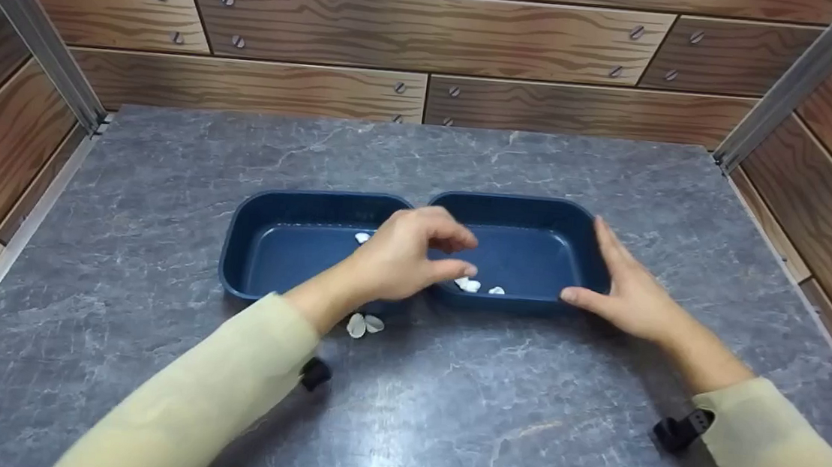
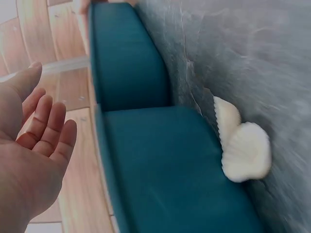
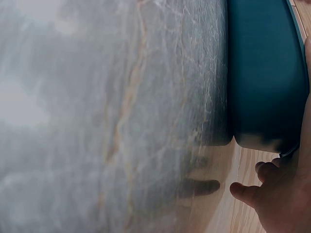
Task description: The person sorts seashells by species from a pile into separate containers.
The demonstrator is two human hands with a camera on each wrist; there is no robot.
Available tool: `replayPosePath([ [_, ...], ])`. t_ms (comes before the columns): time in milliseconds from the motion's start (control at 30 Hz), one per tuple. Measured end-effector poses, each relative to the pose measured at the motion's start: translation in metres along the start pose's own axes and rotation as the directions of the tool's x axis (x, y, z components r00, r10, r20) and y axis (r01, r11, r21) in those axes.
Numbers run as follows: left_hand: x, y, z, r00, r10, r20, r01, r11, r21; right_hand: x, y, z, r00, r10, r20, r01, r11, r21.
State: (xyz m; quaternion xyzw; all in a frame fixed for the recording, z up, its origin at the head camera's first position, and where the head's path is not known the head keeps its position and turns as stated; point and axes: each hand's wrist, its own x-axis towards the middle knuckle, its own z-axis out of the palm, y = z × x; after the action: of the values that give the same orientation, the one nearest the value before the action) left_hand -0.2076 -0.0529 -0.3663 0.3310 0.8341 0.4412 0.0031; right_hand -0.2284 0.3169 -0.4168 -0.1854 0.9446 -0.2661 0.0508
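My left hand (image 1: 410,252) hovers over the adjoining ends of two dark blue rectangular bins, its fingers loosely bent and nothing visible between them. Thumb and fingers stand apart in the left wrist view too. Beneath its thumb, a few white seashells (image 1: 467,285) lie in the right bin (image 1: 527,254), with another small shell (image 1: 497,291) beside them. The left bin (image 1: 301,253) has a white shell (image 1: 362,238) near my left wrist. My right hand (image 1: 633,294) rests against the right bin's right end, fingers extended along its side and thumb at the front corner.
Two pale ribbed shells (image 1: 357,325) lie on the grey marbled table (image 1: 445,417), just in front of the left bin. Wood-patterned panels (image 1: 433,32) enclose the back and sides, with metal posts (image 1: 43,20) at the rear corners.
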Motion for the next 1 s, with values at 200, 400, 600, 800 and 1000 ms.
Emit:
replayPosePath([
  [200, -0.044, 0.009, -0.011, 0.992, 0.124, -0.039, -0.125, 0.992, -0.013, -0.001, 0.0, -0.001, 1.0, 0.011, 0.006, -0.011, 1.0, 0.002],
  [400, -0.09, 0.004, -0.02, 0.988, 0.14, -0.068, -0.142, 0.989, -0.035, -0.001, -0.001, -0.001, 0.999, 0.026, 0.019, -0.026, 1.0, 0.002],
  [600, -0.124, -0.011, -0.023, 0.991, 0.099, -0.089, -0.103, 0.994, -0.043, -0.002, 0.0, -0.001, 0.999, 0.031, 0.011, -0.031, 1.0, -0.004],
  [800, -0.145, -0.028, -0.022, 0.997, 0.025, -0.078, -0.028, 0.999, -0.032, -0.003, -0.001, -0.002, 0.999, 0.033, 0.012, -0.033, 0.999, -0.001],
  [1000, -0.158, -0.039, -0.02, 0.996, -0.026, -0.087, 0.024, 0.999, -0.027, -0.001, 0.0, 0.0, 0.999, 0.032, 0.013, -0.032, 0.999, -0.004],
])
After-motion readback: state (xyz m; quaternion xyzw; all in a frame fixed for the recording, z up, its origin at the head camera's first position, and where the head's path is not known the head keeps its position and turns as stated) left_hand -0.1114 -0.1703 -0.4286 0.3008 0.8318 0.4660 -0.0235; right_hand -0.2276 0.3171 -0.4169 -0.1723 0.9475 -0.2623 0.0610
